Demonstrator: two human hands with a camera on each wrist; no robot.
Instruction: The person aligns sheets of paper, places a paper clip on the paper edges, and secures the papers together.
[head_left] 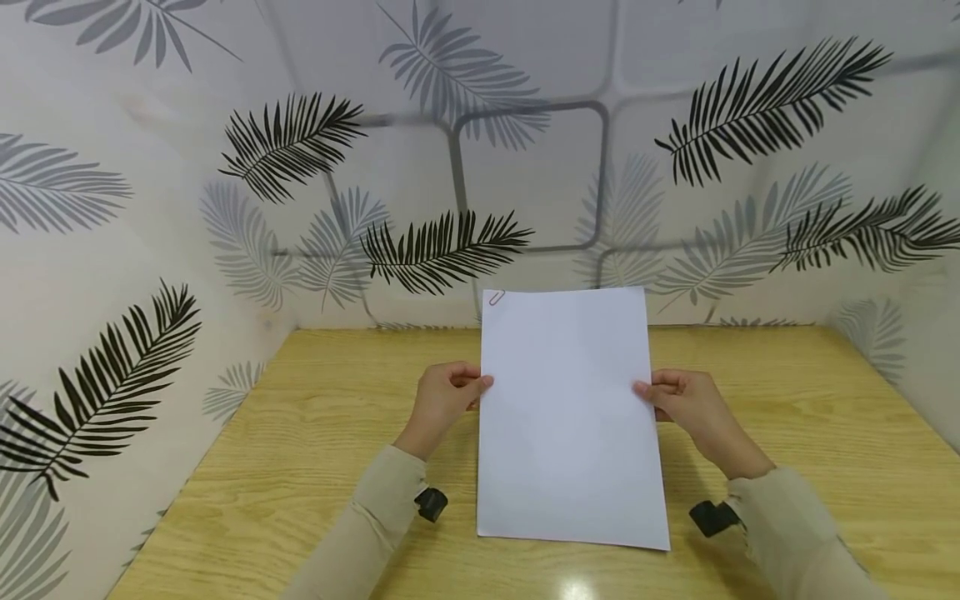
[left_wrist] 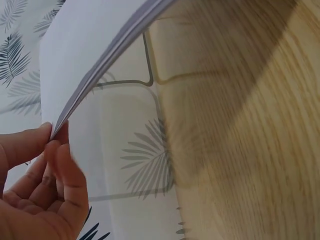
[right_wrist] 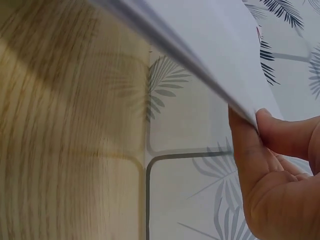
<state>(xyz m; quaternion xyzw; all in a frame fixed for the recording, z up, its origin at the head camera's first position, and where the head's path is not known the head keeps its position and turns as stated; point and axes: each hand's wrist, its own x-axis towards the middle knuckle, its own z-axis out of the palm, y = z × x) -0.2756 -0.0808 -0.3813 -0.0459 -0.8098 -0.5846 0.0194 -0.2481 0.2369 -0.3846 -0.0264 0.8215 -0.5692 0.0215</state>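
Note:
A stack of white paper sheets (head_left: 567, 433) is held up over the table, its blank face toward the head camera. At its top left corner sits a red paper clip (head_left: 497, 297). My left hand (head_left: 444, 400) pinches the left edge between thumb and fingers. On the opposite edge, my right hand (head_left: 693, 408) pinches the sheets the same way, thumb in front. Several layered edges of the paper (left_wrist: 95, 75) show in the left wrist view. In the right wrist view the thumb (right_wrist: 285, 135) presses on the paper's face, with the other fingers behind.
The wooden table (head_left: 337, 417) lies under both arms. Behind it stands a wall covering (head_left: 525, 183) with a leaf pattern, which continues along the left and right sides. Small black wrist cameras hang below the left cuff (head_left: 431, 504) and the right cuff (head_left: 712, 517).

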